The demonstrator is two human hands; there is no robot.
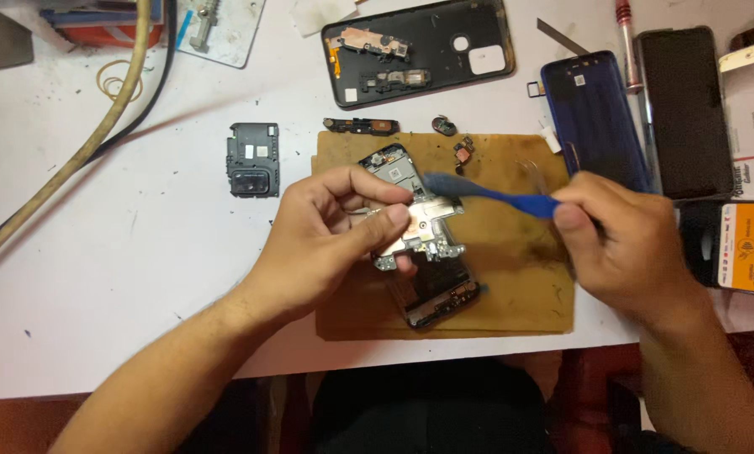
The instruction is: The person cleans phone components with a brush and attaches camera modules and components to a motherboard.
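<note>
An opened phone body point(431, 290) lies on a brown mat point(520, 277) in the middle of the white table. My left hand point(326, 240) pinches a silver metal plate point(427, 220) lifted off the phone, thumb and fingers on its left side. My right hand point(625, 248) grips a blue plastic pry tool point(494, 195); its tip reaches left over the plate's top edge, blurred by motion. The upper end of the phone with a circuit board point(391, 164) shows above my left fingers.
A black back cover point(419, 50) with parts lies at the top. A black camera frame point(253, 158) sits left of the mat. A blue phone point(594, 118) and a black phone point(686, 109) lie right. Thick cables point(120, 92) cross the upper left. An orange-labelled battery point(734, 245) sits far right.
</note>
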